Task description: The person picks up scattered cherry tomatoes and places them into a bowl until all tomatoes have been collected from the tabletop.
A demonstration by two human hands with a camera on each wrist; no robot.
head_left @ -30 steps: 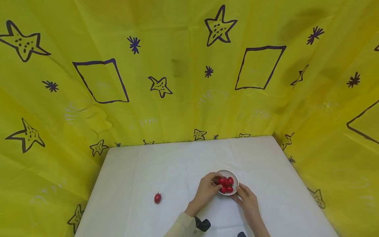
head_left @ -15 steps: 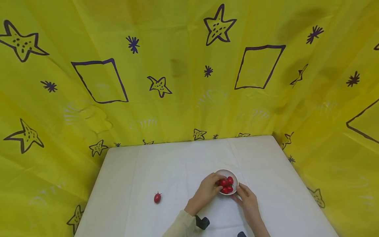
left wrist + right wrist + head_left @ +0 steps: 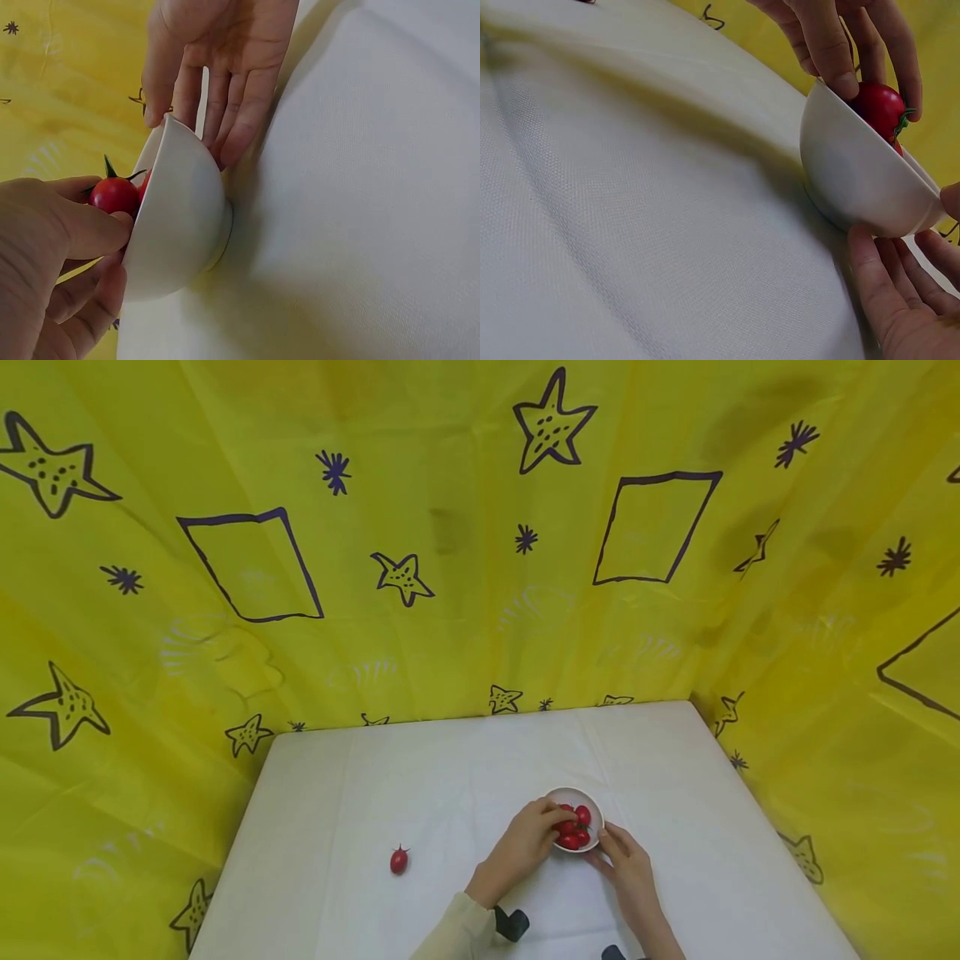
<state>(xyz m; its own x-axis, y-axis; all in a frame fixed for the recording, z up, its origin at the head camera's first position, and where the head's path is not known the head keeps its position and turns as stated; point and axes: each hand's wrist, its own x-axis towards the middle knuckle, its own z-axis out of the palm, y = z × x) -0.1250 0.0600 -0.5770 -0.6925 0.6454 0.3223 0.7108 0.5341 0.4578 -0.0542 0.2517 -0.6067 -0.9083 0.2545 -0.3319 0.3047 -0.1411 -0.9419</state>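
Note:
A small white bowl (image 3: pixel 595 812) holding several red cherry tomatoes (image 3: pixel 582 816) stands right of centre on the white-covered table. My left hand (image 3: pixel 523 842) reaches over its left rim, thumb and fingers around a cherry tomato (image 3: pixel 114 196) with a green stem, which in the left wrist view sits at rim height. My right hand (image 3: pixel 632 865) holds the bowl from the right side, thumb at the rim and fingers low against the outer wall (image 3: pixel 862 169). Part of the bowl's contents is hidden behind the left fingers.
A lone cherry tomato (image 3: pixel 399 861) lies on the white cloth (image 3: pixel 330 827) to the left of the bowl. Yellow curtains (image 3: pixel 450 635) with drawn stars border the table at the back and sides. A dark wrist device (image 3: pixel 512 924) shows below the left wrist.
The left fingers have shifted slightly over the tomatoes, and those under them have changed position a little. The right hand, the bowl and the lone tomato stay in place.

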